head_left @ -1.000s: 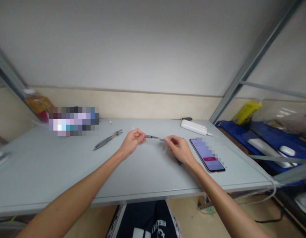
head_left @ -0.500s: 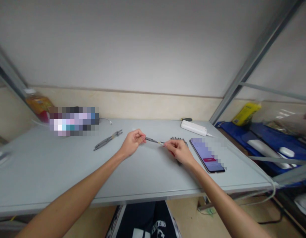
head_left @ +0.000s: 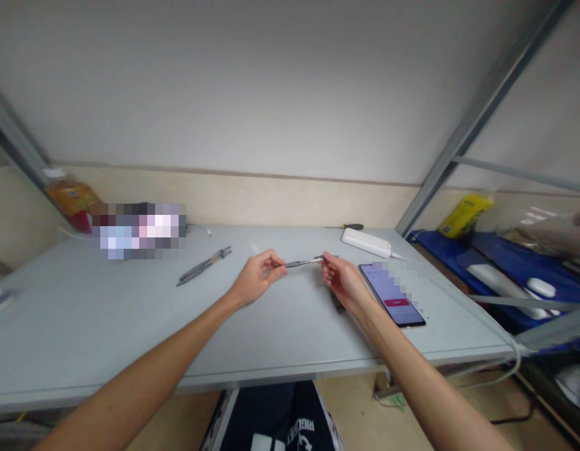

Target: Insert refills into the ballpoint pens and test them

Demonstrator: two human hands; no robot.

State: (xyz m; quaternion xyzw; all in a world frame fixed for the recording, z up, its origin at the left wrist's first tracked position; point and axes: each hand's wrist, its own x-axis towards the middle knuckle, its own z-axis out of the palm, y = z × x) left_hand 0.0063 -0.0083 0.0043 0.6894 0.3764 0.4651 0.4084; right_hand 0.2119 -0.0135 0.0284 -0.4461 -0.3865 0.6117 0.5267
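A slim grey pen [head_left: 302, 263] spans the gap between my two hands, held just above the table. My left hand [head_left: 259, 275] pinches its darker grey end between thumb and fingertips. The pen's other end, past a thin pale section, is pinched by my right hand [head_left: 344, 279]. Whether the pen is one piece or parts drawn slightly asplit cannot be made out. To the left of my left hand, a few similar grey pens [head_left: 196, 272] lie side by side on the table. Partly hidden under my right hand are dark grey pieces [head_left: 337, 302].
A phone [head_left: 396, 302] with a lit screen lies right of my right hand. Behind it are a white power strip [head_left: 367, 242] and a screwdriver [head_left: 353, 227]. A bottle [head_left: 74, 194] stands at the back left, beside a blurred-out patch. The grey table [head_left: 271, 351] ends near my body.
My right hand has moved slightly right and up and turned, its fingers now at the pen's far end. My left hand has shifted a little right. More of the pen's pale section shows.
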